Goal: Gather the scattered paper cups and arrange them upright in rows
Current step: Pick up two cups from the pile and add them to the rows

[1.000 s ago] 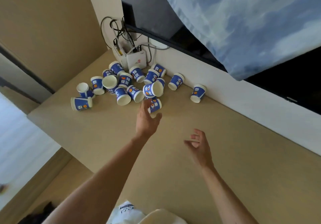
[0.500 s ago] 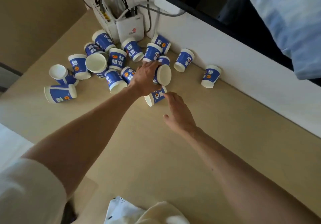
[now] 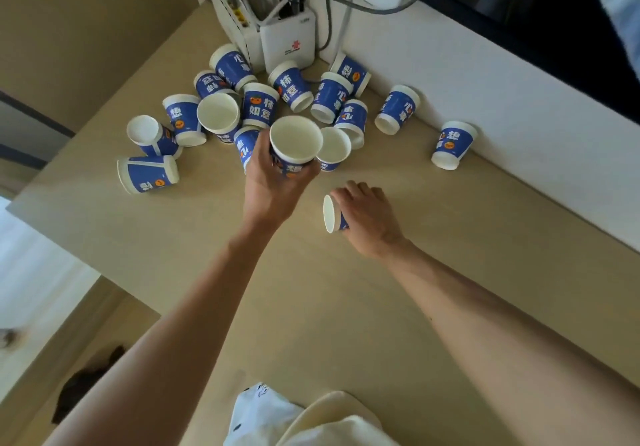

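Note:
Several blue-and-white paper cups lie scattered in a pile (image 3: 256, 106) at the far end of a beige table (image 3: 346, 307); most are tipped or upside down. My left hand (image 3: 273, 182) grips one cup (image 3: 296, 141) lifted above the pile, its open mouth facing up toward me. My right hand (image 3: 367, 217) lies over another cup (image 3: 331, 213) on its side on the table, fingers wrapped around it, rim pointing left. One cup (image 3: 452, 144) stands apart, upside down against the white wall. Another cup (image 3: 149, 174) lies on its side at the left edge.
A white router (image 3: 287, 40) and a second white box with cables stand at the back against the wall. The table's left edge (image 3: 69, 238) drops to the floor. A white wall ledge (image 3: 519, 116) runs along the right. White cloth (image 3: 263, 414) shows at the bottom.
My left hand has closed on a cup from the pile and raised it mouth-up. My right hand has moved onto the cup lying near the front of the pile and wrapped around it.

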The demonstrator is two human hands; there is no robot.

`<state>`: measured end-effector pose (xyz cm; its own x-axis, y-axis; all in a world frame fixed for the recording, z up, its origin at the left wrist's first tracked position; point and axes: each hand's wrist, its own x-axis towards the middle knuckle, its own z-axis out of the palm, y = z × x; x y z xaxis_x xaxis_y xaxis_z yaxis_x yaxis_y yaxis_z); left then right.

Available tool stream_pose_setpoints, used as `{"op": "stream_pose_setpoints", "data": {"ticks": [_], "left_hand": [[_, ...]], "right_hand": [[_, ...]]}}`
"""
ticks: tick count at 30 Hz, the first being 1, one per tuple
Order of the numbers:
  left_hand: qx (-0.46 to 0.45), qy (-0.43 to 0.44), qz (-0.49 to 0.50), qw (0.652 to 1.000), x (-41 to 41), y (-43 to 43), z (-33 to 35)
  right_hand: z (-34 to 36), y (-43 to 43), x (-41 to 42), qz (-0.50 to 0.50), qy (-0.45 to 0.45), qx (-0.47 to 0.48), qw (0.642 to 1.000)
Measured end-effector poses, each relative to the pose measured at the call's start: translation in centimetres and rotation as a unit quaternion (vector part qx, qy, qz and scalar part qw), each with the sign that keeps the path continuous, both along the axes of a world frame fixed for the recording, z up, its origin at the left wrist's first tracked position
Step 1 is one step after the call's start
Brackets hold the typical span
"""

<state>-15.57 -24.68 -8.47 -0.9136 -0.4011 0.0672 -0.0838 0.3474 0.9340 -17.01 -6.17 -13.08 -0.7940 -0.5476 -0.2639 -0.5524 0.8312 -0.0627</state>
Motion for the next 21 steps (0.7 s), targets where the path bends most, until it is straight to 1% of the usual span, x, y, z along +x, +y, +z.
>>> {"op": "stream_pose_setpoints", "data": {"ticks": [3,5,6,7,10,12,14,17,21], "left_hand": [[0.014,-0.035,-0.001,0.999,2.5,0.8,-1.1],[0.022,-0.059,-0.005,0.998,4.0,1.7,-1.3],[0.024,-0.064,-0.011,0.998,4.7,2.6,-1.2],[0.026,-0.068,-0.016,0.997,5.4,3.3,-1.0],[0.032,-0.074,-0.047,0.996,7.5,6.8,-0.1],[0.034,-0.072,-0.07,0.994,9.1,9.5,0.3],[0.036,-0.064,-0.09,0.993,10.8,12.8,0.8],[0.049,-0.059,-0.1,0.992,13.8,18.0,1.7],[0.052,-0.058,-0.11,0.991,18.6,24.9,2.6]], "right_hand": [[-0.5,1.8,2.8,-0.043,-0.02,-0.04,0.998],[-0.3,3.8,5.1,-0.119,-0.037,-0.102,0.987],[0.0,5.1,6.4,-0.173,-0.044,-0.155,0.972],[0.3,6.2,7.5,-0.226,-0.05,-0.214,0.949],[1.6,10.3,11.0,-0.353,-0.064,-0.37,0.857],[2.3,12.7,13.1,-0.413,-0.066,-0.43,0.8],[3.0,15.4,15.2,-0.451,-0.057,-0.476,0.753],[3.9,19.7,18.6,-0.488,-0.047,-0.518,0.701],[4.8,25.8,23.3,-0.513,-0.035,-0.553,0.656]]}}
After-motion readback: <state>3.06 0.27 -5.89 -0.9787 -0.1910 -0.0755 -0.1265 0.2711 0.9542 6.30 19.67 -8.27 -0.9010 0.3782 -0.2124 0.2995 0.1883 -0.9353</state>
